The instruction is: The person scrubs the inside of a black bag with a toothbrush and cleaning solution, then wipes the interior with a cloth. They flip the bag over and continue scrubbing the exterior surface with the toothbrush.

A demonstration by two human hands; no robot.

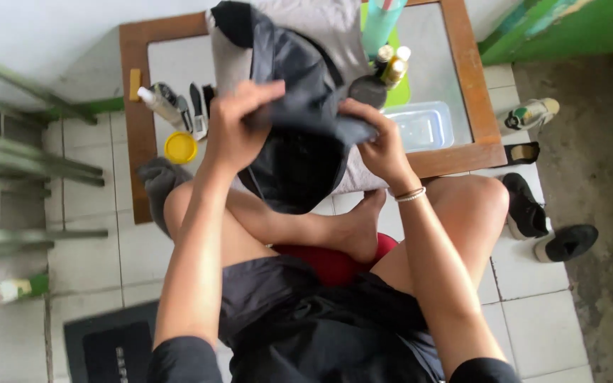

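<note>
Glass-topped wooden table (473, 106), soft dark bag (299, 135)

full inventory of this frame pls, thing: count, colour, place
Low table: 1, brown wooden frame with pale top, ahead of the knees.
Dark bag: 1, black, over the table's near edge, gripped by both hands.
Grey cloth: 1, on the table under the bag.
Round lid: 1, yellow, table's left side.
Clear box: 1, transparent, table's right side.
Small bottles: about 2, gold-capped, behind the bag.
Shoes: 2, black, floor at right.
Cushion: 1, red, under the crossed legs.
Left hand: 1, closed on the bag.
Right hand: 1, closed on the bag, bracelet at the wrist.
</note>
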